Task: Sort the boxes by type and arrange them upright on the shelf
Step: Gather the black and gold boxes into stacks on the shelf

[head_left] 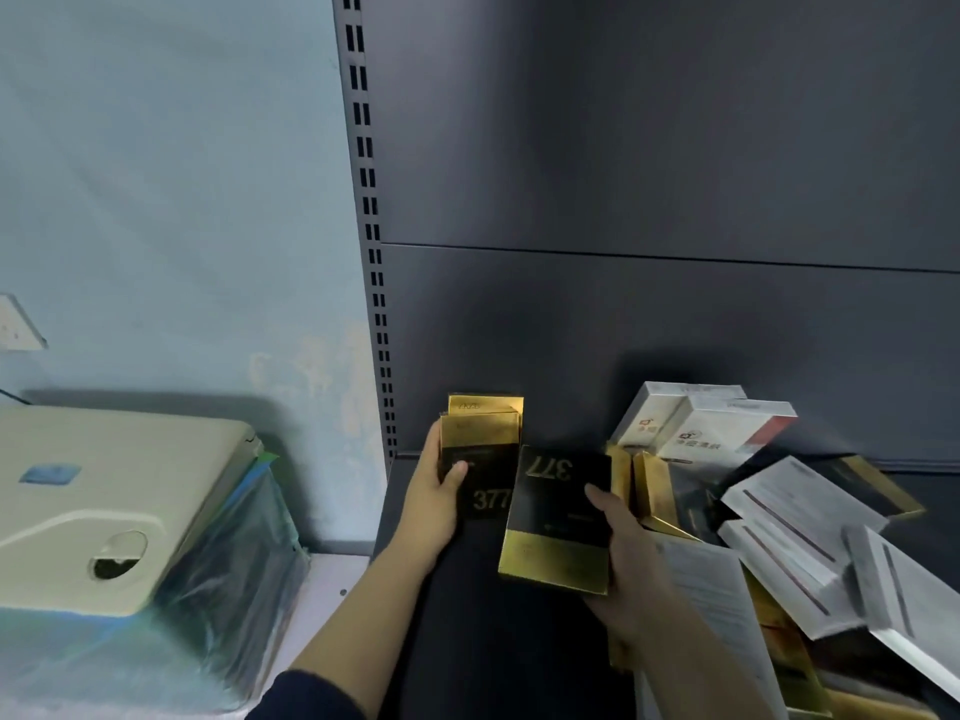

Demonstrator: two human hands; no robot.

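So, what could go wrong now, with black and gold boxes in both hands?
The box in the right hand shows its 377 upside down, so it may get shelved inverted. The left hand holds the standing boxes, which might tip when released. The loose pile nearby could slide if bumped.

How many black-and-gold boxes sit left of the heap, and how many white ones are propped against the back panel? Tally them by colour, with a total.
Black-and-gold boxes: 3
White boxes: 2
Total: 5
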